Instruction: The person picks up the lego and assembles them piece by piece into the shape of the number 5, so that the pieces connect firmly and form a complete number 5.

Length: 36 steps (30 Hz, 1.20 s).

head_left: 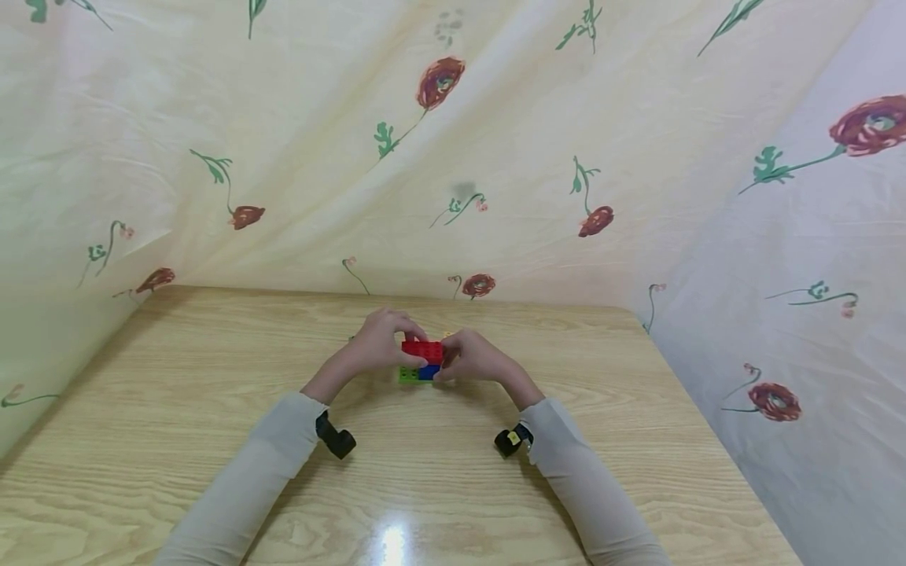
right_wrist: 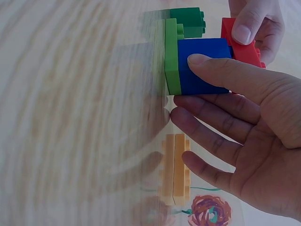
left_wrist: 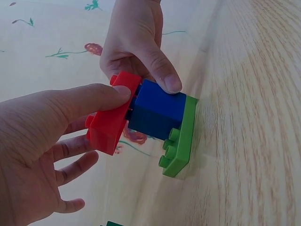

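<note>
Near the far side of the table, my left hand (head_left: pixel 377 343) pinches a red toy brick (left_wrist: pixel 109 123) between thumb and fingers. The red brick sits at a slight tilt over the top of a blue brick (left_wrist: pixel 155 113), whose studs show in a narrow gap. Beneath, the blue brick stands on one end of a flat light green brick (left_wrist: pixel 181 150) lying on the table; bare green studs show at the other end. My right hand (head_left: pixel 484 359) grips the blue brick, its thumb (right_wrist: pixel 216 70) on the near face and its fingertips partly hidden behind.
A dark green brick (right_wrist: pixel 186 21) stands behind the stack on the left hand's side. Orange-yellow bricks (right_wrist: pixel 174 172) lie on the table beyond the right hand. A flowered cloth (head_left: pixel 318 157) hangs along the back edge of the wooden table (head_left: pixel 410 472).
</note>
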### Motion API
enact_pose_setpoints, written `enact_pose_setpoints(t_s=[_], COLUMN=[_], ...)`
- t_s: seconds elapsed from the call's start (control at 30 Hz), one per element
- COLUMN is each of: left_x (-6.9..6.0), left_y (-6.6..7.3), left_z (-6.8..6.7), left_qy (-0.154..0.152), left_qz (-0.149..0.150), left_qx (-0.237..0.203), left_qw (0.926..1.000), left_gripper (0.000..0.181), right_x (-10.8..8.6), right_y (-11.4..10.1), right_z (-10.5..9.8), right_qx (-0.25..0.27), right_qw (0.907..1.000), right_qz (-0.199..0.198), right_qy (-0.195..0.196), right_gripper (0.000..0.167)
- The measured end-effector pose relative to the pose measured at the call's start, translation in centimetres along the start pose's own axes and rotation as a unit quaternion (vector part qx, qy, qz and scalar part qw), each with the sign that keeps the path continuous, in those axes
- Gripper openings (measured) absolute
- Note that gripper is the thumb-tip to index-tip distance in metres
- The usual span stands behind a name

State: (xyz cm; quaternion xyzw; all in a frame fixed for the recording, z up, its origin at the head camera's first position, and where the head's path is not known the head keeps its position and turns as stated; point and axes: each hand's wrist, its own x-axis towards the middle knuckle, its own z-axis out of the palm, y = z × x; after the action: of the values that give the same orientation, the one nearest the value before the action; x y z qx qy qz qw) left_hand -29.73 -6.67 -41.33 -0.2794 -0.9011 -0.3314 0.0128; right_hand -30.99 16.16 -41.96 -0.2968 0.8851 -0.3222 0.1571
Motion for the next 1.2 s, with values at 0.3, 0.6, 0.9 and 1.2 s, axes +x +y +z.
enact_pose_setpoints(t_s=[0.3, 0.6, 0.9, 1.2], left_x=[-0.03, -0.05, -0.01, -0.11], left_y=[0.02, 0.13, 0.12, 0.26], left_z=[0.00, -0.04, -0.07, -0.18], left_qy=[0.002, 0.001, 0.006, 0.002], left_qz=[0.001, -0.001, 0.009, -0.003], left_qx=[0.002, 0.001, 0.011, 0.002], left_qw=[1.0000, 1.0000, 0.9999, 1.0000], left_gripper=[0.029, 0.028, 0.027, 0.027], right_x=[0.06, 0.09, 0.00, 0.01], right_y=[-0.03, 0.01, -0.08, -0.01], right_z=[0.01, 0.02, 0.07, 0.05], right_qx=[0.005, 0.007, 0.006, 0.004], right_qw=[1.0000, 1.0000, 1.0000, 1.0000], right_qz=[-0.004, -0.003, 0.003, 0.000], right_qy=[0.000, 0.000, 0.000, -0.003], right_gripper=[0.019, 0.020, 0.022, 0.021])
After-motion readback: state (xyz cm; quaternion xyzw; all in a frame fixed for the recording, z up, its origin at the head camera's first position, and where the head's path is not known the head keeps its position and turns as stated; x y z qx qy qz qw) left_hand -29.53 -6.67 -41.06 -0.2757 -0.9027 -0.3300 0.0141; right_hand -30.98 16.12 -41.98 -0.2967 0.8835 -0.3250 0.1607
